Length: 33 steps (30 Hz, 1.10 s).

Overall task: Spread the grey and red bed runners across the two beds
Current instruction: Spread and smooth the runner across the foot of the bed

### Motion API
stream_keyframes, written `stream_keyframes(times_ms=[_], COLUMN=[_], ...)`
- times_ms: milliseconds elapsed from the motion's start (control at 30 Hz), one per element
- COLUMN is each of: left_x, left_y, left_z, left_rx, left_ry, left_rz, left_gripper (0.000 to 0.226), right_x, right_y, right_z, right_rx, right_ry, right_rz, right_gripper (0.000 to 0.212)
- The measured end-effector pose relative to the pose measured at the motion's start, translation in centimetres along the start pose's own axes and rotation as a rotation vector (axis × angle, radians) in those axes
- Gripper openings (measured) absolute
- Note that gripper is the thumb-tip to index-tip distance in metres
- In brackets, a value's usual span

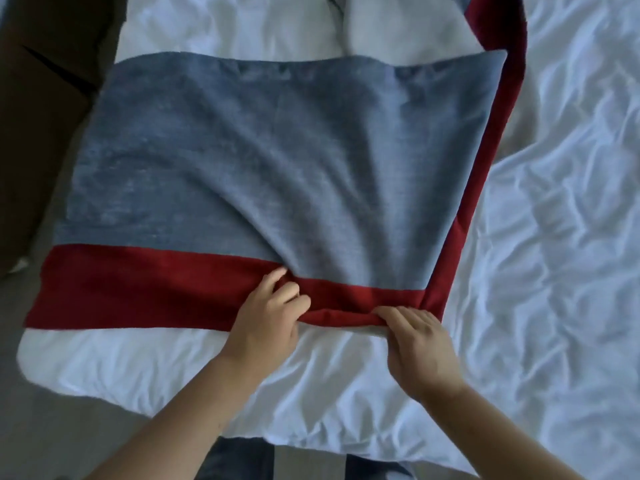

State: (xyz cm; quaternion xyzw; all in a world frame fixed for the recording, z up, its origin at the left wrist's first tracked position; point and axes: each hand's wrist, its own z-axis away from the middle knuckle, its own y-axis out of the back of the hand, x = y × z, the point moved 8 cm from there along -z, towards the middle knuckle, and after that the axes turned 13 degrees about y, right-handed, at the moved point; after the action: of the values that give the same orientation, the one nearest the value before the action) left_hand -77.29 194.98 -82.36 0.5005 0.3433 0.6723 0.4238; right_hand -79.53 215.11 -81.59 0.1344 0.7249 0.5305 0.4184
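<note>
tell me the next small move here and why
Probably draw the gripped edge rightward to unfold it. The left hand and right hand both grip the red border of the bed runner. The runner looks folded back along its right side and covers only the left bed. The right bed shows bare white bedding.

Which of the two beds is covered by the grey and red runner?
The left bed: the runner lies spread across it. The right bed is bare, wrinkled and white.
</note>
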Motion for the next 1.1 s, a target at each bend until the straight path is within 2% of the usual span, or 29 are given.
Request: stream_keyframes(times_ms=[133, 200, 333, 433, 500, 567, 633, 667, 767, 900, 1000, 1033, 1100], left_x=[1.6, 2.1, 4.4, 6.1, 6.8, 7.2, 7.7, 8.1, 10.0, 13.2, 15.1, 15.6, 16.6], left_y=[-0.5, -0.1, 1.7, 1.8, 0.6, -0.8, -1.9, -2.2, -2.8, -3.0, -2.5, -2.5, -2.3], left_z=[2.9, 3.1, -0.7, -4.8, -7.4, -9.5, -11.3, -12.1, -14.1, -16.5, -17.5, -17.7, -18.0], left_rx=[-0.216, -0.242, -0.117, -0.064, -0.094, -0.13, -0.119, -0.109, -0.098, -0.093, -0.102, -0.107, -0.115], left_ry=[-0.068, -0.058, -0.064, -0.056, -0.013, 0.056, 0.116, 0.141, 0.164, 0.125, 0.211, 0.241, 0.254], left_rz=[-0.264, -0.291, -0.13, -0.069, -0.152, -0.179, -0.15, -0.14, -0.137, -0.155, -0.04, -0.005, 0.029], left_gripper=[0.026, 0.023, 0.044, 0.053, 0.065, 0.074, 0.077, 0.077, 0.078, 0.078, 0.085, 0.079, 0.048], right_x=[-4.1, -5.2, -4.2, -1.3, 2.4, 7.4, 12.2, 13.9, 15.9, 15.7, 15.6, 15.7, 16.1], right_y=[-1.5, -2.1, -1.2, 1.3, 3.3, 4.9, 5.5, 5.7, 5.9, 5.9, 5.9, 6.0, 5.6], right_z=[2.9, 3.6, 3.4, 1.3, -0.3, -0.8, -0.6, -0.7, -2.6, -5.3, -6.2, -6.2, -5.7], right_rx=[-0.138, -0.163, -0.093, 0.066, 0.211, 0.323, 0.327, 0.287, 0.202, 0.243, 0.314, 0.353, 0.437], right_ry=[0.06, 0.059, -0.002, -0.06, -0.234, -0.535, -0.804, -0.874, -0.846, -0.73, -0.683, -0.696, -0.791], right_rz=[-0.155, -0.155, -0.249, -0.286, -0.193, -0.156, -0.199, -0.215, -0.221, -0.249, -0.338, -0.384, -0.505], right_gripper=[0.022, 0.022, 0.029, 0.025, 0.029, 0.041, 0.055, 0.063, 0.073, 0.065, 0.055, 0.051, 0.049])
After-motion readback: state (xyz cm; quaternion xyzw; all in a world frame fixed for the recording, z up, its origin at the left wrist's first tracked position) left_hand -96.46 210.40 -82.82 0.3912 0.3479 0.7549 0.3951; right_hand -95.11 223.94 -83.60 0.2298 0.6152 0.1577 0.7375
